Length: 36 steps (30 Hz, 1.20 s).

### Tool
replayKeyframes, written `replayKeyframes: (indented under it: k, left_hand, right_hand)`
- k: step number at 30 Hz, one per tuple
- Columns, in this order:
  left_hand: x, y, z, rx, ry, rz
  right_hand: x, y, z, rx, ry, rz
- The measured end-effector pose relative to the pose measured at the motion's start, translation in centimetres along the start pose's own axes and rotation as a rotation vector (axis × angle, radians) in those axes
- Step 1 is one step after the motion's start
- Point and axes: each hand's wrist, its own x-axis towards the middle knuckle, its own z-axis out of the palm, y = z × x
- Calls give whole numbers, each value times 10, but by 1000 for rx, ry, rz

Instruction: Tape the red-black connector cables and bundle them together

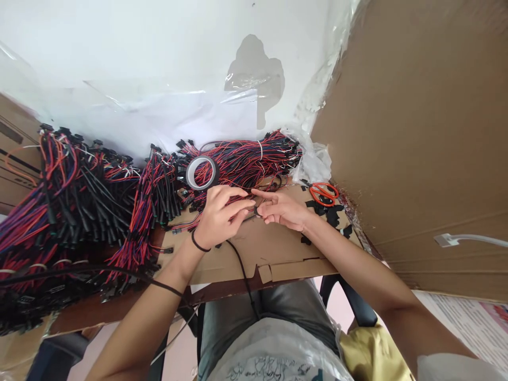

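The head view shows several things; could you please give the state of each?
Long red-and-dark wire bundle: tied in white.
Round black tape roll: hole facing camera.
Orange-handled scissors: lying down, blade opening unclear.
Flat brown cardboard sheet: front edge torn.
Left hand: fingers bent, grip unclear.
Right hand: index finger extended, other fingers curled.

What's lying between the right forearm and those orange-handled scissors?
In the head view, small black scraps lie on the cardboard between the right forearm and the orange-handled scissors; what they are made of, I can't tell.
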Motion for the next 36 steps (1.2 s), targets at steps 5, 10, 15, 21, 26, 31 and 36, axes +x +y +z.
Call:
replayKeyframes:
  k: [5, 10, 15, 21, 26, 31, 36]
  left_hand:
    - [-2, 1, 3, 4, 2, 170]
    - [-3, 1, 2, 20, 1, 192]
    - [-3, 7, 4, -85, 2, -72]
    - [-3, 10, 6, -268, -82, -417]
    - [-4, 7, 10, -357, -163, -516]
    - [-1, -3, 0, -284, -319, -575]
    - [-7, -9, -9, 162, -507, -490]
  right_hand:
    - [-2, -1, 2, -62, -112, 69]
    - [-1, -1, 4, -190, -29, 85]
    - [4, 4, 7, -426, 217, -60]
    - [6, 13, 5, -691, 136, -460]
    - [3, 17, 9, -671, 130, -438]
    - [7, 12, 3, -648, 283, -428]
    - [15, 8, -6, -513, 389, -435]
